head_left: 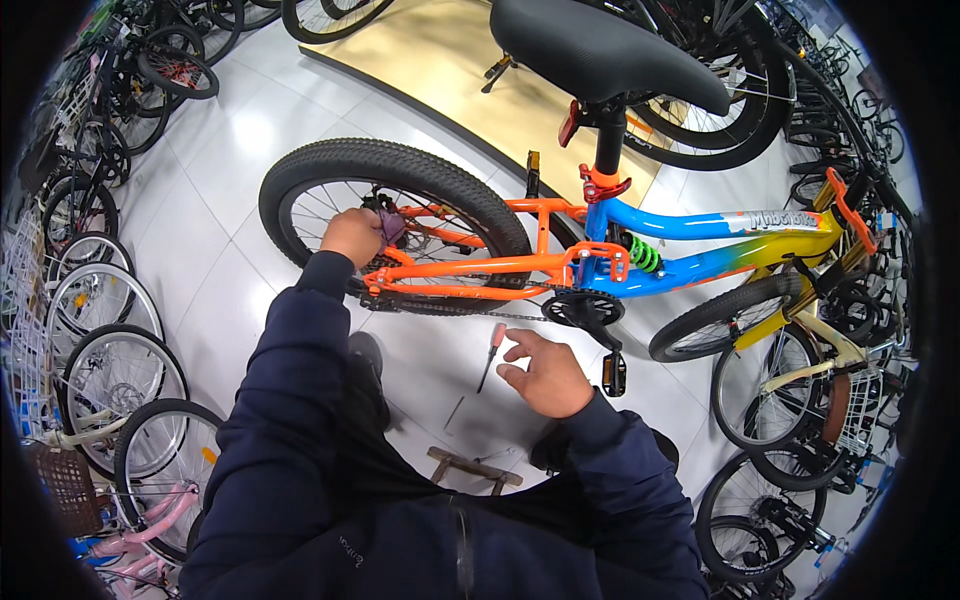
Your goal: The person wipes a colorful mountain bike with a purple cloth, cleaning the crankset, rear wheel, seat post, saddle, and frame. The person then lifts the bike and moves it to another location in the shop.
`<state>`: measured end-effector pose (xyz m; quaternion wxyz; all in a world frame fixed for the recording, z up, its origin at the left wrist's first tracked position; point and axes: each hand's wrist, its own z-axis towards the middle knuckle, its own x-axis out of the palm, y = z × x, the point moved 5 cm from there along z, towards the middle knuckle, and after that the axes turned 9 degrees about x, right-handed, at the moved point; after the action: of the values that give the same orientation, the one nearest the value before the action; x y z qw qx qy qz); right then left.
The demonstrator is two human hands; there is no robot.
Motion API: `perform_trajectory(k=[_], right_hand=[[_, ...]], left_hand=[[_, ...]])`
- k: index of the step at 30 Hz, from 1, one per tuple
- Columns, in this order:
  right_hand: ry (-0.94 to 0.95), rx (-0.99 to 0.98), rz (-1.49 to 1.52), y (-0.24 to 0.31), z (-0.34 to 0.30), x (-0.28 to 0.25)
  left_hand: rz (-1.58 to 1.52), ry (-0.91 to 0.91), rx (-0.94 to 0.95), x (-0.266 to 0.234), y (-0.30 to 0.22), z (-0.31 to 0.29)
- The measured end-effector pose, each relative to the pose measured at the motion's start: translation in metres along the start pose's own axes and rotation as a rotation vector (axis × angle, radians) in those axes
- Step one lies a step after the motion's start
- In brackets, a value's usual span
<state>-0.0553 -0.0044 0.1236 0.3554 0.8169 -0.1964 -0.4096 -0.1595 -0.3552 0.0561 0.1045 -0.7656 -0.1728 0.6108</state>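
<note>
My left hand [352,238] is closed at the rear wheel's hub, with a bunched purple cloth [391,228] at its fingers. The cloth sits beside the orange rear frame [470,268] and hides part of the hub. Below the chain [480,314], my right hand [548,374] has its thumb and forefinger spread apart. Just left of those fingertips is a screwdriver [497,338] with a pinkish-red handle and dark shaft; whether they touch it I cannot tell. The bicycle has a blue and yellow front frame [680,270], a black saddle [610,50] and a green spring [644,254].
A small wooden stool [470,468] stands between my legs. The crank's pedal [614,374] juts out right of my right hand. Parked bicycles line both sides, with a brown basket [66,490] at lower left. Behind the bicycle is a yellowish platform [430,60] with a dark edge.
</note>
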Motion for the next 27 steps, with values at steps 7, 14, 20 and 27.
perform_trajectory(k=[7,14,20,27], right_hand=[[0.053,0.010,0.004,-0.001,0.005,0.008],[0.011,-0.045,0.258,-0.018,0.025,0.012],[-0.008,-0.110,1.012,0.029,0.049,0.000],[0.099,-0.400,1.504,0.118,0.107,0.019]], left_hand=[[0.147,0.242,0.001,0.030,-0.006,0.008],[0.071,0.164,0.146,-0.001,-0.021,0.000],[-0.326,0.149,0.197,-0.072,-0.075,-0.065],[-0.455,0.255,0.497,-0.032,-0.094,-0.098]])
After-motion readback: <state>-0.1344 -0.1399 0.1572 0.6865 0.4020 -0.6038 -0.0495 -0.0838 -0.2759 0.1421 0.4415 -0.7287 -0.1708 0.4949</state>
